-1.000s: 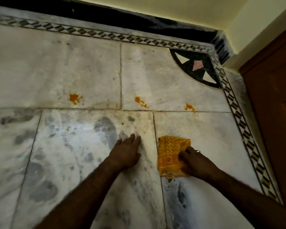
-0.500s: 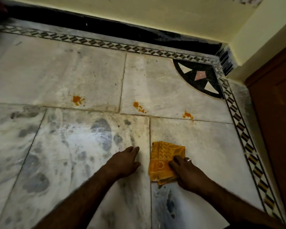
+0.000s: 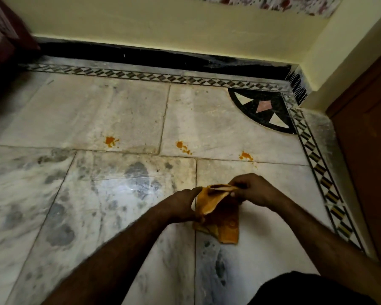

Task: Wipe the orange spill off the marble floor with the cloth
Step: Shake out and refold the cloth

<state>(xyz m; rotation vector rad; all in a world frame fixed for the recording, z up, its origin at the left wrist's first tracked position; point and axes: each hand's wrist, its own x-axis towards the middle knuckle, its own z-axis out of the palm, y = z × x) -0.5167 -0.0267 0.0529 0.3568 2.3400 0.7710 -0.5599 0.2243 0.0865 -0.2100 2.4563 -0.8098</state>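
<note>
Ahead of you, a pale yellow wall (image 3: 163,25) meets a black skirting (image 3: 141,57), with a diamond-patterned border strip (image 3: 141,75) running just below it. To your right stands a brown wooden door (image 3: 370,150). A black quarter-circle inlay (image 3: 264,111) fills the corner beside it.

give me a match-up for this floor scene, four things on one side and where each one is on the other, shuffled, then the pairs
Things
1. cloth
2. rightmost orange spot
3. black corner inlay
4. brown door

Places
a. at the far right edge of the view
b. gripped by the left hand and right hand
c. set into the floor's far right corner
d. on the marble, just beyond a tile joint

Pairs: 1-b, 2-d, 3-c, 4-a
</note>
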